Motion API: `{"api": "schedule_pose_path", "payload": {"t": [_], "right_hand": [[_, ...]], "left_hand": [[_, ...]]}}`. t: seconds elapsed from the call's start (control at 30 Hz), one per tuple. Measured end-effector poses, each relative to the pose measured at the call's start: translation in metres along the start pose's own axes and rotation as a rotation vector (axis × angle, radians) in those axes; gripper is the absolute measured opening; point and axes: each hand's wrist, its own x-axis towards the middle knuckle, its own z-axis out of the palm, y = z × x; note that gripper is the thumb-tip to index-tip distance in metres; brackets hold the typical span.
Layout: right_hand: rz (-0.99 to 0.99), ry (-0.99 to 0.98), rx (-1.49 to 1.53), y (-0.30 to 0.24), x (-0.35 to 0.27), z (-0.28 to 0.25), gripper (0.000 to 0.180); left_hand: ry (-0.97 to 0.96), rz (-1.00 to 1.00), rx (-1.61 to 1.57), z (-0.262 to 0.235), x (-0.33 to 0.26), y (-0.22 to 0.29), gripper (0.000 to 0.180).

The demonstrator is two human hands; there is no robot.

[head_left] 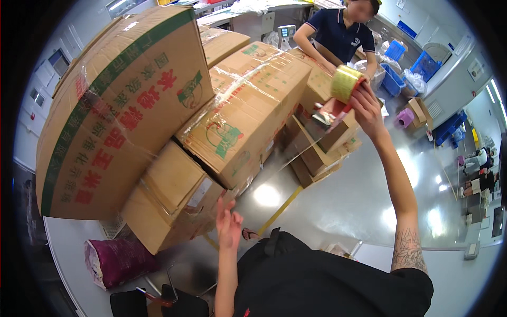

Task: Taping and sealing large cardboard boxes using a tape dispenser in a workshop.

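Hands work well apart: the left one (230,227), just below the near end of the taped carton (253,100), is partly open with fingers loosely spread, seemingly empty, though I cannot tell whether it touches the carton. Nearer and to that carton's lower left lies a purple sack (119,261); close against its left side are a smaller carton (169,179) and a big green-banded carton (127,116). Right of it, the right hand (365,105) is closed round a red tape dispenser (338,110) with a yellow roll (346,83), a clear strip apparently running back toward the carton. Tape seems to be being drawn out, which calls for steady tension. Beyond the carton's far end stands a co-worker (343,37).
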Motion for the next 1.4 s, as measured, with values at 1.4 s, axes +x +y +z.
{"api": "schedule_pose_path", "payload": {"t": [1.4], "right_hand": [[0.504, 0.059, 0.981, -0.109, 0.03, 0.16, 0.03]], "left_hand": [[0.885, 0.565, 0.797, 0.033, 0.034, 0.0, 0.012]]}}
